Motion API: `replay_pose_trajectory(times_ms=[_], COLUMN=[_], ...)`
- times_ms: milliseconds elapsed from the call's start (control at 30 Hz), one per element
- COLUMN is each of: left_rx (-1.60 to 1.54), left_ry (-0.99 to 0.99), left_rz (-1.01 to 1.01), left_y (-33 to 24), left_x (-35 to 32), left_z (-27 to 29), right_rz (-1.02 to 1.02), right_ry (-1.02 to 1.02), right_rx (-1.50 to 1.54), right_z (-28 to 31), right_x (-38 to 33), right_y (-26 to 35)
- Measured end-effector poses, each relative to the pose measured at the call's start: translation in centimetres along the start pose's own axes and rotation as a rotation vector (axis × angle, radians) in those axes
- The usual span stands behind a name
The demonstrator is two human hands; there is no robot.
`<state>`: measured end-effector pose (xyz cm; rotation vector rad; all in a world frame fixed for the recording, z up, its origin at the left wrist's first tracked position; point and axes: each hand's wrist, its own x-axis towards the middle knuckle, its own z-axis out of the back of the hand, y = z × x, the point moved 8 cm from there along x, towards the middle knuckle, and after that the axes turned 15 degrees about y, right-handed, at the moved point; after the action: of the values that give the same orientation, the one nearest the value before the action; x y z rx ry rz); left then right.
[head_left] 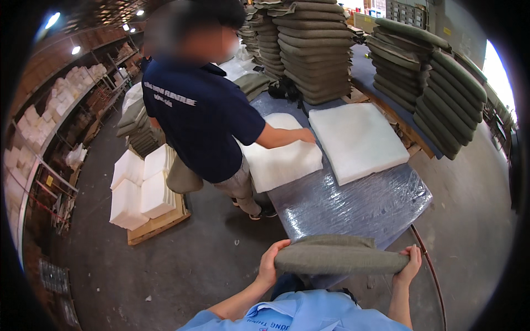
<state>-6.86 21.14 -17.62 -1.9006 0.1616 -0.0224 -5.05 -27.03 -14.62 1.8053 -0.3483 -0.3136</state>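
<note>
A grey-green fabric cushion is held up in front of my body, seen nearly edge-on. My left hand grips its left end and my right hand its right end, with the fingers of both closed on the fabric. Beyond the cushion is a table wrapped in shiny plastic film. On that table lie a white foam pad and, to its left, a second white pad. A co-worker in a dark blue shirt stands at the table's left side, one hand resting on the second pad.
Tall stacks of grey-green cushions rise at the back, with more cushion stacks at the right. White foam blocks stand on a pallet on the left floor. Loaded shelves line the left wall. A hose hangs beside the table.
</note>
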Motion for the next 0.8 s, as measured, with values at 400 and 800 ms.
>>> replay_pose_trajectory(times_ms=[400,800], left_rx=[-0.279,0.409], left_ry=[0.088,0.112], left_rz=[0.951,1.059], left_y=[4.8,15.7], left_x=[-5.1,2.2], left_z=[0.2,6.6], right_rz=[-1.282,-1.463], right_ry=[0.564,0.585], right_rx=[-0.349,-0.938], right_z=[1.1,0.2], right_x=[-4.4,2.4], right_y=[-2.5,-16.5])
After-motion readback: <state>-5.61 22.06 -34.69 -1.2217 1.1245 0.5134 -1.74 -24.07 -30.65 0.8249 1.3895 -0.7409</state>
